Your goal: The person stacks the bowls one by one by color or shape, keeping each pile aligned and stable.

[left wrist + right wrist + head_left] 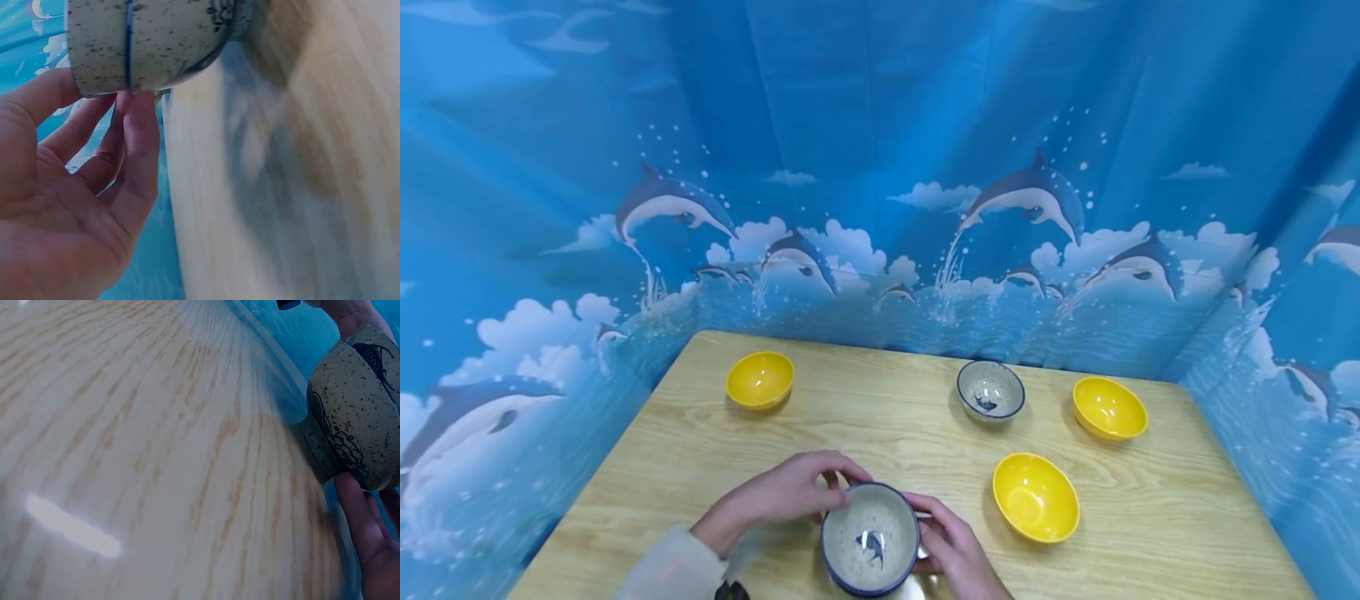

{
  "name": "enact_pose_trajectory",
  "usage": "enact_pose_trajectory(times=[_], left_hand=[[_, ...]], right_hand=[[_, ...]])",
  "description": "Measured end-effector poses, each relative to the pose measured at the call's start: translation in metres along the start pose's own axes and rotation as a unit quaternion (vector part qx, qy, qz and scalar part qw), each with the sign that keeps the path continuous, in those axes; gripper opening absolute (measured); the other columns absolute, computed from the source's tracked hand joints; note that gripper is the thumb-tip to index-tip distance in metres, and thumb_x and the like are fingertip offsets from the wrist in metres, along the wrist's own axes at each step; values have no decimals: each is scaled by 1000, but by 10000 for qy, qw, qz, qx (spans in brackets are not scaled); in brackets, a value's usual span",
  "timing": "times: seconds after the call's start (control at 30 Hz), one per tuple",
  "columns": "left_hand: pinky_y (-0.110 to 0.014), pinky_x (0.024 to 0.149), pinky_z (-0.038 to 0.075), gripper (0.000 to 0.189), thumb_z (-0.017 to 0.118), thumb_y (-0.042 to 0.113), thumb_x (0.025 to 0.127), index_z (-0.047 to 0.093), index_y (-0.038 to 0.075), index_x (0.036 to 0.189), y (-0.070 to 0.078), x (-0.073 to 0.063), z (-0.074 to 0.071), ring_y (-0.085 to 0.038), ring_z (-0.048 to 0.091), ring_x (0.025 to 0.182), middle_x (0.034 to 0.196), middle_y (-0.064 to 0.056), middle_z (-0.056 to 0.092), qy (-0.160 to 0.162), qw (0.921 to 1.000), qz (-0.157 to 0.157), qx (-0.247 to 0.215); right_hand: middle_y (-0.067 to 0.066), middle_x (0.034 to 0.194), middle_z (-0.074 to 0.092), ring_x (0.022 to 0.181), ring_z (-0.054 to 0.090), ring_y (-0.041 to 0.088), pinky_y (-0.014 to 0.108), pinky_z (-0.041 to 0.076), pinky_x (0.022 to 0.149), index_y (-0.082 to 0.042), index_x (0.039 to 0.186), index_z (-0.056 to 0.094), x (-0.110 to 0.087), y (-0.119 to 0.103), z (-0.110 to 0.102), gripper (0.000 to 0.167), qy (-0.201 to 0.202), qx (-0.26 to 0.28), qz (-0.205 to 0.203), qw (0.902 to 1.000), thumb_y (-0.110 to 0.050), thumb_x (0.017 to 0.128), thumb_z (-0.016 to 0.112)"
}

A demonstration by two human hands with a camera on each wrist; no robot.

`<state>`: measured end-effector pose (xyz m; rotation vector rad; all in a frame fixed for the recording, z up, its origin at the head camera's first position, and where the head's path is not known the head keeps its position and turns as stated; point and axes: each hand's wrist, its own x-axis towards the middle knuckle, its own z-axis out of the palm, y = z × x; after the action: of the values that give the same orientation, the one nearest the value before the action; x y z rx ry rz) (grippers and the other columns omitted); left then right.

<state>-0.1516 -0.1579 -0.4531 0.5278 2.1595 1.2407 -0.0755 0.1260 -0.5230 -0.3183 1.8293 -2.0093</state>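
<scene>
Between both hands, near the table's front edge, is a speckled grey bowl (871,540) with a dark blue rim and a fish drawn inside. A second rim line in the left wrist view suggests another like bowl (172,37) nested under it. My left hand (805,490) holds the rim on the left side, thumb at the edge and fingers against the outer wall. On the other side my right hand (951,546) grips the outer wall, with its thumb near the foot in the right wrist view. Whether the foot touches the table cannot be told.
Another grey bowl (991,390) with a blue rim stands at the back of the wooden table (865,408). Yellow bowls stand at the back left (760,380), back right (1109,407) and right of my hands (1036,498). A blue dolphin curtain (865,167) hangs behind.
</scene>
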Motion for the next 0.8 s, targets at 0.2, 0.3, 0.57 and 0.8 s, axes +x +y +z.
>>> enact_pose_trajectory(times=[0.2,0.3,0.57,0.8], left_hand=[[-34,94,59,30,69,30,108,74,22,136,-12,1,4,-19,64,117,132,0,73,-41,9999,95,-118],[-34,88,62,31,67,32,109,74,22,138,-18,3,5,-20,65,114,135,-2,73,-124,9990,55,-424],[-37,79,65,35,67,34,109,72,20,140,-25,4,6,-21,66,110,138,-6,71,-170,9954,-125,-938],[-37,77,65,36,64,34,111,72,18,142,-24,4,7,-20,67,106,139,-8,71,-205,9931,-169,-1143]], right_hand=[[33,158,51,120,71,9,36,67,95,4,159,46,1,-6,-2,52,231,14,125,9997,-21,114,54],[35,160,47,121,71,8,36,67,96,7,158,45,0,-12,-6,53,331,-31,69,9994,-20,114,54],[36,157,49,130,67,15,37,65,100,8,154,47,0,-38,-22,47,878,-253,-321,9953,-16,114,54],[22,148,62,128,68,13,37,66,99,6,152,52,-1,-66,-41,43,1286,-529,-642,9882,-14,114,55]])
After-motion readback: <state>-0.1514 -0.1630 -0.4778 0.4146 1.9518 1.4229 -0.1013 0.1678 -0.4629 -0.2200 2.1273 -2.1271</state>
